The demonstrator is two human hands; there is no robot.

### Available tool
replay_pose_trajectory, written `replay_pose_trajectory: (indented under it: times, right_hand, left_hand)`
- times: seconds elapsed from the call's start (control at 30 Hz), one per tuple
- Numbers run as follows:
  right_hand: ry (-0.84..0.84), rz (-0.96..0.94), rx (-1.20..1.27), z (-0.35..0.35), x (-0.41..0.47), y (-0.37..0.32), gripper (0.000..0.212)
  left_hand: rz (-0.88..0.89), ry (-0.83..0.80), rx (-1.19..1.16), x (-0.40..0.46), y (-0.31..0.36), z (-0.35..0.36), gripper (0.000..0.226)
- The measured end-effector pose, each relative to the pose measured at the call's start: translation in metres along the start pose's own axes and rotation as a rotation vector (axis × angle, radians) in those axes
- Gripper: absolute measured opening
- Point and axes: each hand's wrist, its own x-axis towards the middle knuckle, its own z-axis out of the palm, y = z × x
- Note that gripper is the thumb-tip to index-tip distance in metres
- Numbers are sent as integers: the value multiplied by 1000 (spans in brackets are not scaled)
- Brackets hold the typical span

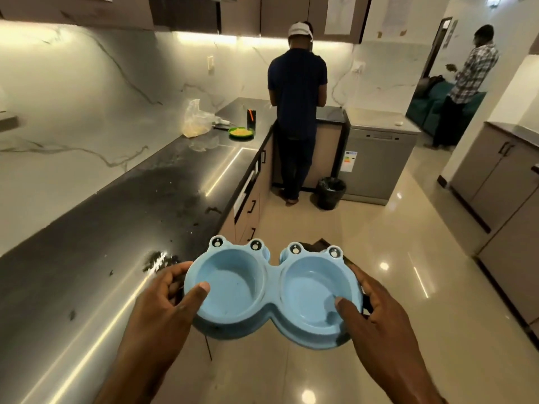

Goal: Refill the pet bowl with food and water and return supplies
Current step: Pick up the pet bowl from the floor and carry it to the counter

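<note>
A light blue double pet bowl [272,287] with frog eyes on its far rim is held level in front of me, above the floor beside the counter edge. Both of its cups look empty. My left hand [166,298] grips its left end, thumb over the rim. My right hand [376,310] grips its right end, thumb inside the right cup. Far along the black counter [116,228] lies a clear plastic bag [195,119] with yellowish food in it, next to a green dish [241,132] holding similar food.
A person in a dark shirt [296,91] stands at the counter's far corner. A black bin [331,192] sits on the floor beside a dishwasher [379,158]. Another person [463,83] stands at the far right doorway. Cabinets [501,182] line the right side. A dark carton [251,118] stands near the dish.
</note>
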Motion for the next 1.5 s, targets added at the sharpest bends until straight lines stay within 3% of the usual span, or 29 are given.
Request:
replay_pose_trajectory:
  times: [0.47,0.7,1.07,1.23,1.5]
  right_hand:
    - [-148,-72,-46,98,179,-36,46]
    - [-327,-129,-47,156,291,-41,30]
    - [-695,-346,-92,255,450,-57,33]
    - [-878,-448,-111,309,480,-66,36]
    - [-1072,-544,-257,422,474,-54,45]
  left_hand:
    - [-72,107,-11,162,9,-17,23]
    - [-155,365,44,227,8,-10,11]
    - [-290,745,-52,296,8,9,14]
    - [-363,905,-66,299,-9,8,17]
    - [-509,1074,151,301,-70,-24,20]
